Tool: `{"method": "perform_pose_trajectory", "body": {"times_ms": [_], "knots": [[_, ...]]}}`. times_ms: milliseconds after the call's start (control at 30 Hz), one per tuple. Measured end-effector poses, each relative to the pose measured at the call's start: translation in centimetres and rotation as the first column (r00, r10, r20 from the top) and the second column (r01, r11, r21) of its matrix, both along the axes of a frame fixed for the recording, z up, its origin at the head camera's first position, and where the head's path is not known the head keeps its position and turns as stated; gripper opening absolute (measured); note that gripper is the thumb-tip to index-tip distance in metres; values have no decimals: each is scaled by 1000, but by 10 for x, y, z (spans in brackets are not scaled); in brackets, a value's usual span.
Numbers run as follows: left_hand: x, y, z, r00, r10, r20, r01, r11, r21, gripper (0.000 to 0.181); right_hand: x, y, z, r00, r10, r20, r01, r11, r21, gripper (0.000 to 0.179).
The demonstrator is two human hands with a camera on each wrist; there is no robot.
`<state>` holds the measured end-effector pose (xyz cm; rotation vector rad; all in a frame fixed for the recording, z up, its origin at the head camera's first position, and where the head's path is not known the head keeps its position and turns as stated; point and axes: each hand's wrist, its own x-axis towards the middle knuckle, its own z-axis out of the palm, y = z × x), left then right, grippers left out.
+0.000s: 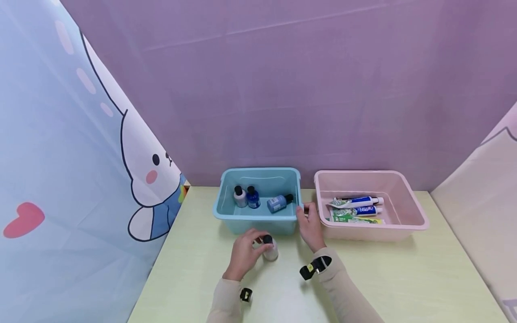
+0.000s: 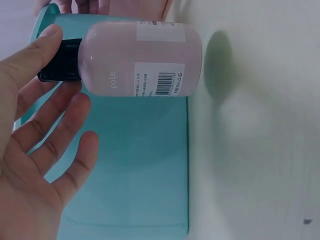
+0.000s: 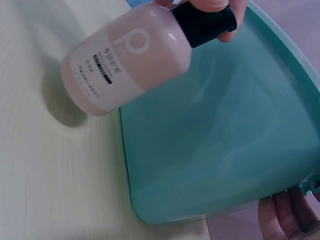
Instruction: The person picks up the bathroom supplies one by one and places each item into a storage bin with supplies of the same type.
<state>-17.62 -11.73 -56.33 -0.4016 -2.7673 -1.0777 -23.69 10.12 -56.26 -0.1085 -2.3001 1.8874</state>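
My left hand pinches a small pale pink bottle by its black cap, thumb on one side and fingertips on the other. The bottle hangs upright just above the table, in front of the blue-green bin; its shadow lies apart from its base. My right hand grips the bin's front right corner, thumb at the rim and fingers along the outer side. Inside the bin stand a white bottle and a dark blue bottle; a lighter blue bottle lies on its side.
A pink bin stands close to the right, holding several toothpaste tubes. Behind both bins hangs a purple cloth. A printed cloth closes off the left side of the pale table.
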Motion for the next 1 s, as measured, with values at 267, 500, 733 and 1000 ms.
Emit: {"method": "perform_pose_trajectory", "body": {"times_ms": [267,500,733,1000], "knots": [[-2,-3,4,998,-8,-57,9,1000,13,34,0,0,0,1000,11,20,-11,1000,6,35],[-2,-2,17,996,-14,-84,14,1000,-2,33,1,-1,0,1000,13,11,-13,1000,6,34],[-4,-3,27,996,-19,-90,19,1000,3,35,1,-1,0,1000,4,7,-4,1000,12,30],[-4,-5,38,996,-30,-80,30,1000,-1,37,3,0,1,1000,7,16,-8,1000,8,33]]}}
